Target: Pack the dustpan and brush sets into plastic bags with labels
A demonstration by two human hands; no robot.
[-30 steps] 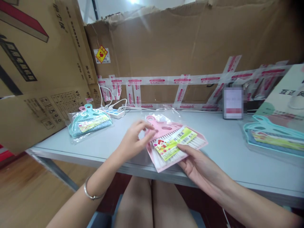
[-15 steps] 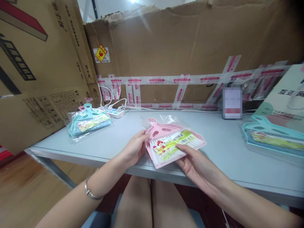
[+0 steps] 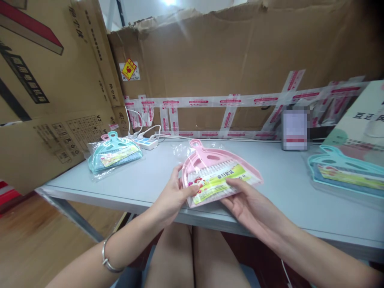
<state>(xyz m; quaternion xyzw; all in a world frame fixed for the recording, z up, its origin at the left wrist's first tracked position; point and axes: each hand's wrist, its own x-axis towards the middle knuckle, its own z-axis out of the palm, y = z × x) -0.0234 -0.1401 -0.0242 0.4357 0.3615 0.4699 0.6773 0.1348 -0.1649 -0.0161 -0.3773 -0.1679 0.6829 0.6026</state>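
Both hands are on the pink dustpan set, bagged in clear plastic (image 3: 237,159), at the table's (image 3: 154,174) near middle edge. Left hand (image 3: 169,200) grips its left side, right hand (image 3: 252,206) pinches the near edge, thumb on the label (image 3: 217,182). Teal set (image 3: 115,155) sits far left, another teal set (image 3: 349,172) right.
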